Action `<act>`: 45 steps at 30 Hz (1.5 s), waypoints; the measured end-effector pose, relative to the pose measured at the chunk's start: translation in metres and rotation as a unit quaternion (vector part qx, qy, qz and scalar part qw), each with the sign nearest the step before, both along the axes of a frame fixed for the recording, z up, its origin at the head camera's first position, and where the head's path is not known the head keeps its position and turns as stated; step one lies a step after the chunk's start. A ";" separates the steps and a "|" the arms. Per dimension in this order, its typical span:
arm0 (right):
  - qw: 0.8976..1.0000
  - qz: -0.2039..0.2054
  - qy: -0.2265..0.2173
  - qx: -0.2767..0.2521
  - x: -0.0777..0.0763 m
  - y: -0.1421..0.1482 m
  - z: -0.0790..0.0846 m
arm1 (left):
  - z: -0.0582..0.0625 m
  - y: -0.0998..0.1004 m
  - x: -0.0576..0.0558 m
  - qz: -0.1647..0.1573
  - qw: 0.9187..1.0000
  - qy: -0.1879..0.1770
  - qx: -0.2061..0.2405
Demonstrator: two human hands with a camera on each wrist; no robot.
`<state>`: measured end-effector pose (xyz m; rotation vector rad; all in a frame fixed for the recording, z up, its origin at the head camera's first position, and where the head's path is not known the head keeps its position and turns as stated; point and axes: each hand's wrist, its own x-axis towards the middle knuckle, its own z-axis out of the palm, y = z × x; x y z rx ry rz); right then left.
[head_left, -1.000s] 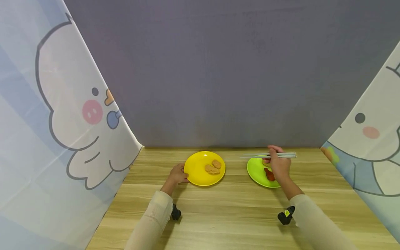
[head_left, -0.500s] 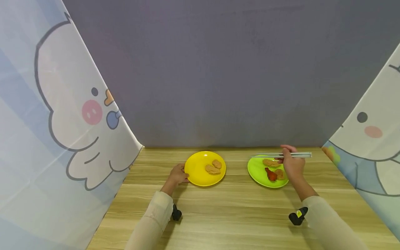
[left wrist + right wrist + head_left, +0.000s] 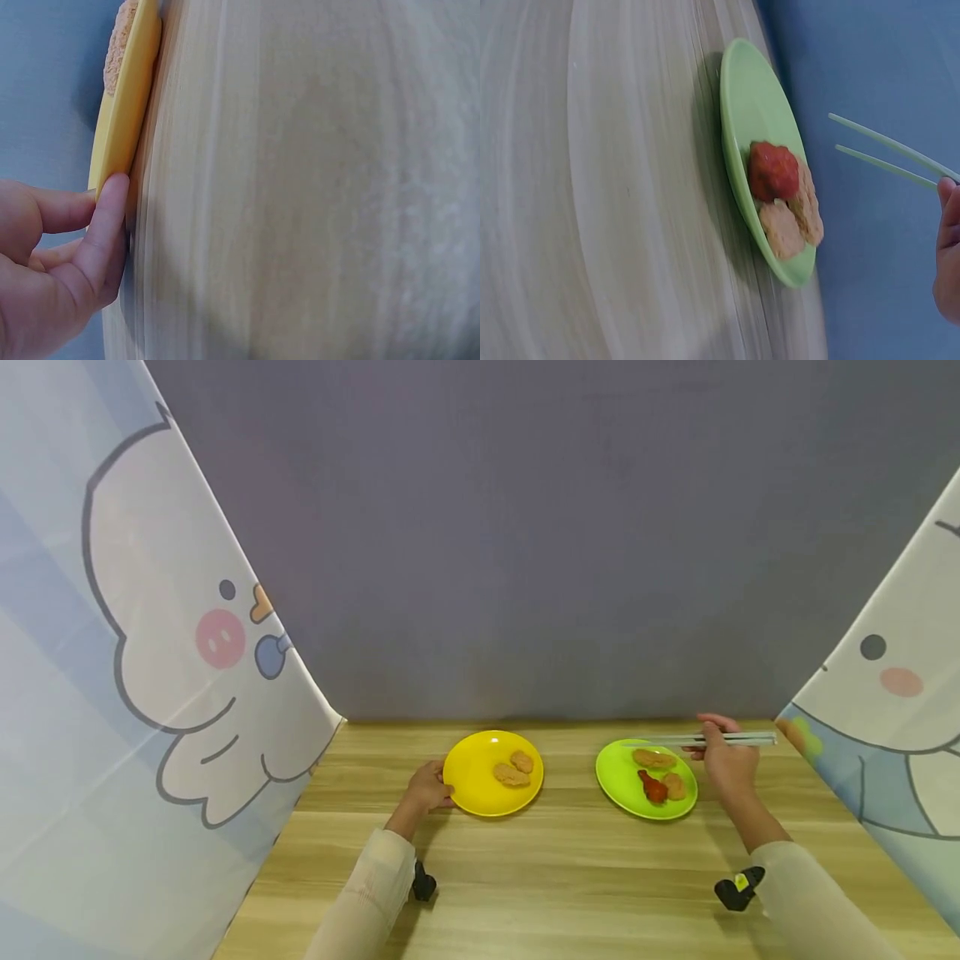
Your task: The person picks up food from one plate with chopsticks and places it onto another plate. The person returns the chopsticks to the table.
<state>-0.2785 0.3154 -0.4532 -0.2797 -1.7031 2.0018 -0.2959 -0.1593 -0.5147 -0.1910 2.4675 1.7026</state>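
My left hand (image 3: pixel 429 787) pinches the left rim of a yellow plate (image 3: pixel 472 777), thumb on top and fingers beneath, as the left wrist view shows. Two tan breaded pieces (image 3: pixel 512 774) lie on that plate. My right hand (image 3: pixel 729 766) holds a pair of pale chopsticks (image 3: pixel 889 154), their tips slightly apart with nothing between them. They point left over the back of a green plate (image 3: pixel 621 781). On the green plate are a reddish-brown drumstick (image 3: pixel 654 788) and two tan breaded pieces (image 3: pixel 782 229), one behind it and one to its right.
Both plates stand on a wood-grain table (image 3: pixel 555 877), with a gap between them. A grey cloth wall (image 3: pixel 525 543) rises at the table's back edge. Printed cartoon panels (image 3: pixel 172 610) close in the left and right sides. Each wrist wears a black device (image 3: pixel 738 889).
My right hand has moved to the right with the chopsticks, uncovering the food on the green plate. My left hand keeps its hold on the yellow plate's rim.
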 end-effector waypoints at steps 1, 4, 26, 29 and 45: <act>1.000 0.000 0.003 -0.003 0.001 0.002 0.000 | -0.001 0.000 0.000 0.000 1.000 0.000 0.002; 1.000 0.003 0.006 0.001 0.002 0.009 0.000 | -0.003 -0.001 0.001 0.001 1.000 0.001 0.005; 0.965 0.070 0.002 0.251 0.003 0.041 -0.014 | -0.004 0.000 0.000 -0.004 1.000 0.006 -0.005; 0.961 0.066 -0.003 0.267 0.002 0.042 -0.017 | -0.004 0.000 0.001 -0.001 1.000 0.009 -0.011; 0.963 0.041 -0.021 0.266 0.003 0.041 -0.024 | -0.001 0.001 0.003 0.001 1.000 0.012 -0.024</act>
